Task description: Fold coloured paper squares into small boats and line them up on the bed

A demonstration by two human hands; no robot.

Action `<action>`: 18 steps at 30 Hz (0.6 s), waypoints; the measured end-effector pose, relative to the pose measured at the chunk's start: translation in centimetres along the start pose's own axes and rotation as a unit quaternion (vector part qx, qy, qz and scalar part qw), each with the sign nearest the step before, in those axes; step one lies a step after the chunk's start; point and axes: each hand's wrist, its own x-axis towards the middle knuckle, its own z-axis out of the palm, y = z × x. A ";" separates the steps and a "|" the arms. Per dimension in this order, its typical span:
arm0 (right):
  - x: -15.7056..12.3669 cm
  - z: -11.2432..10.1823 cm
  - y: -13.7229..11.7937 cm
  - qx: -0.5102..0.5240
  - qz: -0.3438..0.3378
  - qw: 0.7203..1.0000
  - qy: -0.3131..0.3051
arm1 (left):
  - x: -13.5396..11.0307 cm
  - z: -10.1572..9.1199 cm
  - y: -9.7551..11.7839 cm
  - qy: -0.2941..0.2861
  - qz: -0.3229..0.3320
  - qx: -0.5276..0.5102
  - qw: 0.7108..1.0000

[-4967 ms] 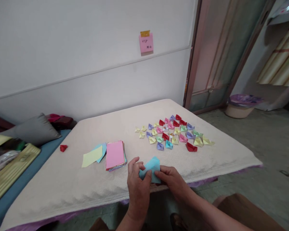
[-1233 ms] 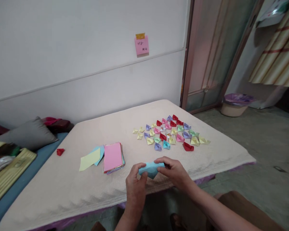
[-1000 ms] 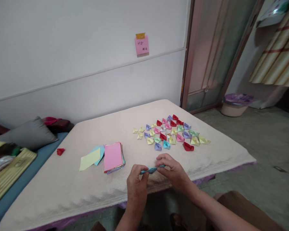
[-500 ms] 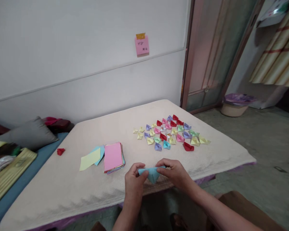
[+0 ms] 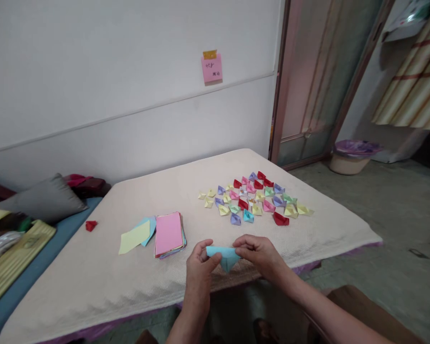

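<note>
Near the front edge of the table, a light blue folded paper [image 5: 226, 258] is held up, its point downward and a straight folded band along the top. My left hand [image 5: 201, 263] pinches its left end, thumb in front and fingers behind. At the other end my right hand [image 5: 257, 252] grips the top right corner between thumb and fingers, hiding that corner. Beyond the hands, several small folded paper boats stand in a cluster, among them a red boat [image 5: 281, 219] and a blue boat [image 5: 248, 216].
Left of my hands lies a stack of coloured paper [image 5: 168, 233], topped with pink. Beside it are a loose yellow sheet [image 5: 134, 237] and a blue one [image 5: 151, 230]. A small red folded paper [image 5: 91, 225] sits far left on the cream-covered table [image 5: 75, 277].
The blue paper has tilted slightly, showing more of its top band. My right thumb and fingers have shifted a little at its right corner.
</note>
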 end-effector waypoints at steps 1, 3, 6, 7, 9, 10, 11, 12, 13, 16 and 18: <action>0.0 0.0 0.1 -0.001 -0.002 1.000 0.003 | 0.0 0.1 -0.1 -0.005 -0.009 0.000 1.000; -0.1 0.0 0.1 -0.004 -0.005 1.000 0.005 | 0.0 0.3 -0.3 -0.007 -0.016 0.010 1.000; -0.1 0.1 -0.2 -0.013 -0.003 1.000 -0.001 | -0.1 0.4 -0.3 -0.002 -0.010 0.020 1.000; -0.2 0.1 -0.3 -0.015 -0.002 1.000 -0.005 | -0.1 0.4 -0.2 -0.002 -0.006 0.017 1.000; -0.2 0.1 -0.6 -0.019 0.000 1.000 -0.013 | -0.1 0.2 -0.1 -0.003 0.001 0.005 1.000; -0.3 0.0 -0.8 -0.020 0.002 1.000 -0.017 | -0.2 0.1 -0.1 -0.003 0.006 -0.003 1.000; -0.4 0.0 -1.0 -0.019 0.006 1.000 -0.023 | -0.2 0.0 -0.1 -0.003 0.011 -0.010 1.000; -0.4 0.0 -1.1 -0.017 0.008 0.999 -0.028 | -0.2 -0.1 -0.1 -0.003 0.017 -0.016 1.000; -0.5 -0.1 -1.2 -0.015 0.009 0.999 -0.035 | -0.2 -0.2 -0.1 -0.003 0.023 -0.021 1.000; -0.5 -0.4 -1.3 -0.020 0.001 0.998 -0.052 | -0.3 -0.2 0.0 -0.003 0.029 -0.030 0.999; -0.4 -0.5 -1.5 -0.045 -0.009 0.998 -0.045 | -0.3 -0.1 0.1 -0.002 0.027 -0.030 0.999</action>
